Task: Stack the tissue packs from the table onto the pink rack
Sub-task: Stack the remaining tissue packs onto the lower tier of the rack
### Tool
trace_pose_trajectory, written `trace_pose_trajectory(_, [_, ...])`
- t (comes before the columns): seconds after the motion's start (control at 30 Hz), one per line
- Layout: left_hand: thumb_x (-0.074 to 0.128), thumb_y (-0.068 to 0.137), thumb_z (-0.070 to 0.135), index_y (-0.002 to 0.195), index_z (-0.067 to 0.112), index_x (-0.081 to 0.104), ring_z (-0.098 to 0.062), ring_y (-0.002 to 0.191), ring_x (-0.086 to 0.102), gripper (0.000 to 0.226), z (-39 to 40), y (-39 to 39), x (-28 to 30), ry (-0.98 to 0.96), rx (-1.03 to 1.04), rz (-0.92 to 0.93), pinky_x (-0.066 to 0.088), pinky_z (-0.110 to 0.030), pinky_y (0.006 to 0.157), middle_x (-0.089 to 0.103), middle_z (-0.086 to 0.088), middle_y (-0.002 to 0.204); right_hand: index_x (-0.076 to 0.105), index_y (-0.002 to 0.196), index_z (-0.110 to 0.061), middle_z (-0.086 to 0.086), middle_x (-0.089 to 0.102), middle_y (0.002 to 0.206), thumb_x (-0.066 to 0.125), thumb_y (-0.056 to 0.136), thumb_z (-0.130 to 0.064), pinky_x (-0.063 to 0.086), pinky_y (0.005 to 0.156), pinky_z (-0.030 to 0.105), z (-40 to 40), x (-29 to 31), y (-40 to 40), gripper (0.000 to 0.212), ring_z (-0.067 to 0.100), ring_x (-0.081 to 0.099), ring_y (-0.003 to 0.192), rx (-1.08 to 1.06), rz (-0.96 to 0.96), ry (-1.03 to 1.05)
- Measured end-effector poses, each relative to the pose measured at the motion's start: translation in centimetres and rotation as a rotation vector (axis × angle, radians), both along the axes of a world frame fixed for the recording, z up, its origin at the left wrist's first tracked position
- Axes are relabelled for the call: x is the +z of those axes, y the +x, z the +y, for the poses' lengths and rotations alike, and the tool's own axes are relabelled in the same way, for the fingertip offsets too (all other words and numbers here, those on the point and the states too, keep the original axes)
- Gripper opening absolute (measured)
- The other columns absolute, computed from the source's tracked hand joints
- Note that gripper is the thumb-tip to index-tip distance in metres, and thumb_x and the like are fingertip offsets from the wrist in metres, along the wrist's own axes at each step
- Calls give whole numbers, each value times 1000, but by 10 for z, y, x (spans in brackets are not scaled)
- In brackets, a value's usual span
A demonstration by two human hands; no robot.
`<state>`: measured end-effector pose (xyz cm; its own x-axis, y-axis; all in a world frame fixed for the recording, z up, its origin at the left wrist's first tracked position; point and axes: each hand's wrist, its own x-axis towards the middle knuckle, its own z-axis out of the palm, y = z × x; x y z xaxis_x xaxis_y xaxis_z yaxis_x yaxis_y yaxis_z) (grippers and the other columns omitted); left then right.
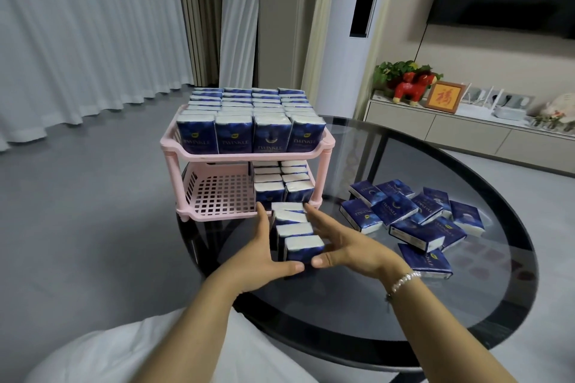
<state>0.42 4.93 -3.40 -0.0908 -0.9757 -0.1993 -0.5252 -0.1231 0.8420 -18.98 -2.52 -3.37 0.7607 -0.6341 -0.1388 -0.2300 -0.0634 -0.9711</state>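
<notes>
Slippage is the main risk here: a row of four tissue packs [295,232] stands on edge between the two hands, and only side pressure keeps it together. The left hand [267,253] presses the row's left flank and the right hand [337,246] its right, thumbs meeting at the near pack, so the grip is a two-handed squeeze on the row, not a wrap around any one pack. If the pressure eases while the row is lifted, a middle pack would likely drop out or the row would buckle.

The pink rack [174,141] stands on the glass tabletop [404,305] just beyond the row. Its top shelf looks full of upright packs. Its lower shelf [222,196] holds packs on the right side only; the left side shows bare grid. The row now sits in front of the filled side, so it would need to shift left to enter. The upper shelf's front rail overhangs the opening, and the front posts flank it; a row carried too high or askew could catch there and spill.

Loose packs [404,218] lie scattered flat on the tabletop to the right, apart from the hands. A bracelet [404,280] circles the right wrist.
</notes>
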Motion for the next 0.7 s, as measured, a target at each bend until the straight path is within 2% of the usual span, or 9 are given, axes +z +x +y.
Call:
trace_pose_trajectory(0.1, [66, 88, 26, 135, 26, -43, 7, 125, 15, 118, 3, -6, 0, 18, -16, 52, 20, -8, 95, 8, 19, 152, 23, 138, -41, -18, 40, 140, 64, 80, -1, 45, 93, 17, 0, 1, -3, 81, -3, 47, 122, 19, 34, 13])
trace_pose_trajectory(0.2, [64, 89, 24, 134, 27, -43, 7, 122, 15, 116, 3, -11, -1, 12, -21, 52, 18, -9, 96, 12, 17, 151, 37, 134, -40, -14, 53, 135, 60, 84, -3, 45, 98, 25, 3, -2, 0, 66, 9, 52, 123, 15, 26, 12])
trace_pose_trajectory(0.27, [64, 89, 27, 136, 28, -40, 6, 123, 14, 114, 1, -9, -3, -3, -8, 39, 18, -12, 99, 7, 15, 156, 42, 128, -43, -15, 56, 130, 61, 85, -4, 45, 99, 27, 3, -2, 3, 62, 8, 54, 119, -31, 35, -27])
trace_pose_trajectory(0.37, [67, 86, 31, 142, 30, -32, 5, 128, 16, 114, -1, -7, -6, -48, 12, 26, 18, -15, 102, 5, 15, 158, 37, 129, -42, -20, 50, 131, 63, 84, -1, 44, 98, 22, -1, -2, 4, 65, -3, 54, 112, -85, 51, -74])
trace_pose_trajectory(0.43, [72, 81, 31, 146, 30, -25, 3, 133, 17, 117, -3, -5, -8, -95, 50, 36, 19, -17, 105, 7, 14, 157, 30, 134, -40, -20, 44, 134, 65, 84, -3, 42, 100, 23, -2, -4, 5, 72, -2, 48, 114, -113, 67, -86])
trace_pose_trajectory(0.5, [79, 74, 31, 149, 29, -16, -4, 137, 22, 121, -6, -2, -10, -128, 91, 26, 24, -22, 107, 7, 11, 157, 34, 130, -43, -23, 49, 127, 64, 84, -3, 44, 99, 26, -2, -5, 6, 67, 4, 51, 111, -106, 58, -97])
trace_pose_trajectory(0.6, [84, 67, 31, 149, 31, -5, -8, 133, 32, 121, -10, 3, -12, -128, 109, 47, 31, -27, 109, 21, 10, 152, 45, 122, -44, -20, 59, 119, 63, 84, 0, 48, 96, 26, 0, -6, 10, 61, 2, 58, 104, -112, 18, -88])
trace_pose_trajectory(0.7, [85, 66, 28, 145, 34, 5, -8, 128, 40, 112, -11, 10, -14, -121, 137, 82, 36, -30, 107, 39, 12, 143, 47, 128, -40, -12, 59, 128, 65, 83, -3, 48, 98, 30, -2, -8, 13, 61, 9, 56, 116, -122, -3, -83])
